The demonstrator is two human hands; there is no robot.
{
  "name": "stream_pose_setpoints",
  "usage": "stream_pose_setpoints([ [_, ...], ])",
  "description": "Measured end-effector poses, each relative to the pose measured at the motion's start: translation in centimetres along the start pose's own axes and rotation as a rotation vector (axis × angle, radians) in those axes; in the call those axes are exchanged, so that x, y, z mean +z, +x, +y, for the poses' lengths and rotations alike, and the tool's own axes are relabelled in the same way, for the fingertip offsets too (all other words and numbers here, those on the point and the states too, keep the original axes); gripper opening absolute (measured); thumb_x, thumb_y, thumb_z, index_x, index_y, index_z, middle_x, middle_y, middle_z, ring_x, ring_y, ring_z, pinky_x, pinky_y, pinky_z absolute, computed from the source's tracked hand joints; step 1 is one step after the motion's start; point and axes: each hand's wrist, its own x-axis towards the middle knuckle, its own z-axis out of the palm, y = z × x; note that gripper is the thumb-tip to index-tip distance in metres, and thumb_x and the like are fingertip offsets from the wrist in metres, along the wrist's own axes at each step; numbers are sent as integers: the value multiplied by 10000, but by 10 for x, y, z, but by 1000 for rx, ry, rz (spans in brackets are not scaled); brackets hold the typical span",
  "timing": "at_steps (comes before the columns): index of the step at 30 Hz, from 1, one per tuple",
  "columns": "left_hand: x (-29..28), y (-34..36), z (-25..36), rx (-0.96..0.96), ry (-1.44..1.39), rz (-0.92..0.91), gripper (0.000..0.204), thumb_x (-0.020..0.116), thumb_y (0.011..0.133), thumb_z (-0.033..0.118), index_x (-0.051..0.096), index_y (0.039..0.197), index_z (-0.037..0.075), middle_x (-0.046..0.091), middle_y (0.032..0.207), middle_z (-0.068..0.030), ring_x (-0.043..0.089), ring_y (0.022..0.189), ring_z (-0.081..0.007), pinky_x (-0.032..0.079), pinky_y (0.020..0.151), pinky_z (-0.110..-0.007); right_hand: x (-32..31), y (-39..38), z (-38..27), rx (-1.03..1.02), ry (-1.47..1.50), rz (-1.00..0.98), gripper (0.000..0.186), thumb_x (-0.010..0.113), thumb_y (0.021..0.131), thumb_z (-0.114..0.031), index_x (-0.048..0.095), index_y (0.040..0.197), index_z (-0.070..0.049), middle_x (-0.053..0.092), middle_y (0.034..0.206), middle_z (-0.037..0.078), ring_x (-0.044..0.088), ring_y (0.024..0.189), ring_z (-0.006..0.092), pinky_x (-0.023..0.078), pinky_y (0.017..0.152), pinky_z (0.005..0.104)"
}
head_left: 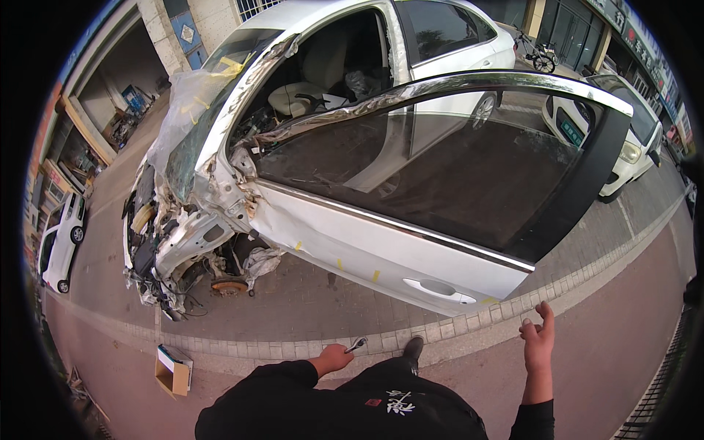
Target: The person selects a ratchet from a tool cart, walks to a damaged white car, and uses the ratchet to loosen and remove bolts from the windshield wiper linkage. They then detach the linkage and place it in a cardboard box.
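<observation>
My left hand (pixel 334 358) is closed around a small metal wrench-like tool (pixel 356 344), held low in front of my body. Raised at the lower right, my right hand (pixel 537 339) holds nothing, its fingers loosely apart, just below the outer edge of the open white car door (pixel 389 253). The door, with a dark window and chrome trim, swings out from a wrecked white car (pixel 308 110) whose front end is stripped. The door handle (pixel 440 290) is the part nearest my right hand.
An open cardboard box (pixel 173 370) lies on the red pavement at the lower left. A bare brake disc (pixel 229 287) shows at the car's missing front wheel. Other white cars are parked at the left (pixel 60 242) and upper right (pixel 623 139). My shoe (pixel 413 347) is near the kerb stones.
</observation>
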Motion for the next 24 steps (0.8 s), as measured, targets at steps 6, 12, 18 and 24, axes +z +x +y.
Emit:
stream_pose_setpoints([
  [6, 33, 105, 78, 31, 363, -369, 402, 561, 972, 346, 805, 945, 28, 772, 966, -275, 748, 950, -490, 578, 838, -597, -41, 114, -76, -176, 72, -256, 723, 648, 996, -71, 399, 1673, -17, 548, 1566, 147, 638, 915, 126, 578, 833, 306],
  [12, 44, 155, 203, -115, 340, -504, 333, 620, 978, 294, 798, 862, 37, 787, 851, -200, 772, 824, -381, 582, 761, -535, -79, 220, -121, -521, 28, -1040, 623, 755, 941, -9, 572, 1537, -13, 679, 1362, 137, 657, 951, 140, 556, 820, 309],
  [18, 99, 131, 323, -515, -159, -405, 386, 648, 1011, 360, 790, 884, 24, 784, 838, -181, 782, 802, -333, 590, 762, -496, -76, 336, -124, -675, 0, -1614, 610, 743, 988, -155, 565, 1563, -49, 698, 1364, 193, 743, 866, 300, 611, 834, 402],
  [24, 149, 143, 441, -702, -396, -342, 392, 647, 999, 380, 791, 946, 20, 787, 896, -197, 784, 846, -350, 595, 793, -503, -38, 437, -142, -695, -145, -1908, 673, 763, 979, -202, 526, 1587, -35, 678, 1366, 210, 758, 891, 261, 614, 861, 410],
])
